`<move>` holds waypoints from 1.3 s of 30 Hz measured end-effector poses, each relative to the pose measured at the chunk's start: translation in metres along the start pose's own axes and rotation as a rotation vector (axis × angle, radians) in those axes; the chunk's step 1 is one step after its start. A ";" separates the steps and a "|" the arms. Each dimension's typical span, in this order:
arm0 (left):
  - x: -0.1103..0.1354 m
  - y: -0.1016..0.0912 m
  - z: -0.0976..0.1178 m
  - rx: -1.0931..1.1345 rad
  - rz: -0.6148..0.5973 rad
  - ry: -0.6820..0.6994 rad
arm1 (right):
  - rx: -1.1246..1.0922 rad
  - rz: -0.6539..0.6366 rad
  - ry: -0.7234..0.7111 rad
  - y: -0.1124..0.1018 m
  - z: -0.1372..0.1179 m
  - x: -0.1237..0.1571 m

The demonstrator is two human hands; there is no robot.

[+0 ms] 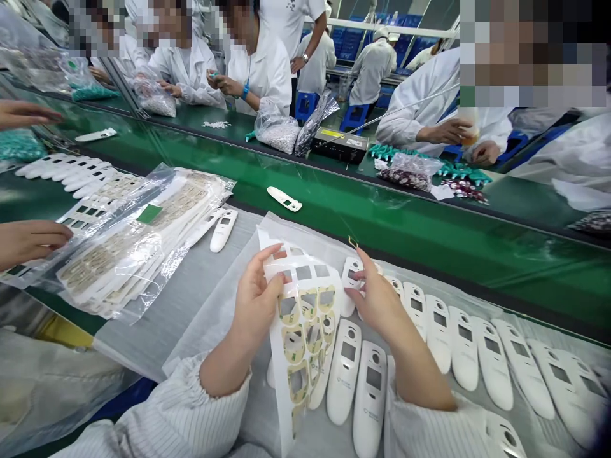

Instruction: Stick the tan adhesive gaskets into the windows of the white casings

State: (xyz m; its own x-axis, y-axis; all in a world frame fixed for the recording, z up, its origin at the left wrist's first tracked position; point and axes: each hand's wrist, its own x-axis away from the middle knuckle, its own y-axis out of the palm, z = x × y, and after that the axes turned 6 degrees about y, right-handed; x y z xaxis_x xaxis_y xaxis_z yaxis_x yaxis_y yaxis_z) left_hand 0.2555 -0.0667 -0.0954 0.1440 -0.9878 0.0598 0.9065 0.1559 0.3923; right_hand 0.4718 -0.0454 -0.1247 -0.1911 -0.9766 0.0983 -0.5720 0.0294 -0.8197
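My left hand (258, 296) grips the upper left edge of a white backing sheet of adhesive stickers (305, 331), thumb in front. The sheet hangs tilted, with cut-out windows at the top and yellowish sticker outlines below. At the index fingertip of my right hand (379, 302) is a small yellowish frame-shaped sticker (352, 242); the other fingers are curled beneath. Just behind that hand lies a white thermometer-like plastic housing (350, 286). Two more housings, one of them a white housing with a window (344, 372), rest below, right of the sheet.
A row of white housings (463, 343) runs along the right. A clear bag of sticker sheets (147, 248) lies left, near a co-worker's hand (33, 242). Beyond is a green conveyor belt (324, 203) bearing a single housing (284, 198). Co-workers sit across it.
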 end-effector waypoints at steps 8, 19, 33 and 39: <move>-0.001 -0.004 -0.006 -0.147 0.001 0.004 | -0.026 0.019 0.035 -0.023 -0.011 0.006; -0.003 -0.006 -0.011 -0.220 -0.026 0.088 | 0.145 -0.061 0.010 -0.006 -0.006 0.003; -0.006 -0.004 -0.011 -0.277 -0.034 0.106 | -0.063 0.158 -0.073 -0.012 -0.002 -0.001; -0.003 -0.007 -0.013 -0.248 -0.097 0.139 | -0.215 0.500 -0.142 -0.053 -0.022 0.023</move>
State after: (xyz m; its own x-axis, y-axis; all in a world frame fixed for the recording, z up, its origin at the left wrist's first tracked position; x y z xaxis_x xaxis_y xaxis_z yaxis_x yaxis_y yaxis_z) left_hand 0.2536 -0.0648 -0.1106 0.0898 -0.9909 -0.0999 0.9855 0.0739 0.1528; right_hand 0.4805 -0.0649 -0.0668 -0.3796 -0.8513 -0.3621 -0.5920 0.5243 -0.6121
